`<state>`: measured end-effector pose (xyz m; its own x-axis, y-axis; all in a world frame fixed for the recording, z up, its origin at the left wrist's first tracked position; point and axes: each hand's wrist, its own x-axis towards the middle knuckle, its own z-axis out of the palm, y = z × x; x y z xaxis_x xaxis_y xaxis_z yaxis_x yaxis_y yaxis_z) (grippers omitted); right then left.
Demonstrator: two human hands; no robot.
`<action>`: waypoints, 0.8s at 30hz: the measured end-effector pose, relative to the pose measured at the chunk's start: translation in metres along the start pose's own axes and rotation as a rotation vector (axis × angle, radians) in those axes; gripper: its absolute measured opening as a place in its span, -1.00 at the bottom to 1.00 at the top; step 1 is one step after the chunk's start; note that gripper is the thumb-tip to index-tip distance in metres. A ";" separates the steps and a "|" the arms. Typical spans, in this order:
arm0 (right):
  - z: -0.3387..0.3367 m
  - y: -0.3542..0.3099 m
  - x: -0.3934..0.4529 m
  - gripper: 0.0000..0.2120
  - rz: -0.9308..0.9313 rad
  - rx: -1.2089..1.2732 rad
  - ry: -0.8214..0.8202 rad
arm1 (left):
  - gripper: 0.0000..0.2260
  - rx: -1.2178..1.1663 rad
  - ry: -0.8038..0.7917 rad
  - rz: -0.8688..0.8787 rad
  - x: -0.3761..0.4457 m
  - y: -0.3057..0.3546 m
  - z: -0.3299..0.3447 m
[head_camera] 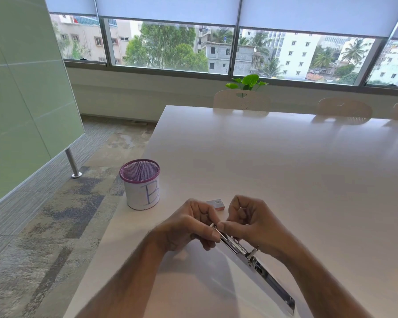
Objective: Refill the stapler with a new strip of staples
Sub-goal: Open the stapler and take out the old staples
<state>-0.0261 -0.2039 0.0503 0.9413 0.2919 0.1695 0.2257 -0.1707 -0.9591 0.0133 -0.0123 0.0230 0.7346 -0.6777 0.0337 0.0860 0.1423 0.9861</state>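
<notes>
both hands hold the opened stapler (251, 255) above the bench (285, 168); left hand (189, 228) fingers and right hand (253, 221) fingers pinch its far end.

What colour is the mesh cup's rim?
Purple, above a white wrap marked "B"; the mesh cup shows in the head view.

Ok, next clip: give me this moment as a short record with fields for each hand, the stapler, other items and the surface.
left hand: left hand grips the far end of the stapler
right hand: right hand pinches at the same end, thumb on top
stapler: long shiny metal stapler swung open, held above the table, near end pointing toward the person
staple strip: cannot tell if loaded
other items: small white staple box beyond the hands; purple mesh pen cup marked B to the left
surface: white table
</notes>
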 end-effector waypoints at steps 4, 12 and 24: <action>-0.001 0.000 0.000 -0.65 0.056 0.049 -0.024 | -0.84 -0.002 -0.003 0.008 0.000 -0.002 0.001; -0.010 -0.006 -0.003 -0.72 0.182 0.152 -0.105 | -0.81 -0.020 0.008 0.025 0.001 -0.004 -0.003; -0.017 -0.013 -0.005 -0.59 0.416 0.399 -0.231 | -0.82 -0.102 0.071 0.080 0.003 -0.003 -0.009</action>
<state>-0.0295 -0.2197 0.0659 0.8413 0.4805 -0.2477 -0.3022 0.0382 -0.9525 0.0212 -0.0082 0.0189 0.7871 -0.6092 0.0968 0.0906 0.2693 0.9588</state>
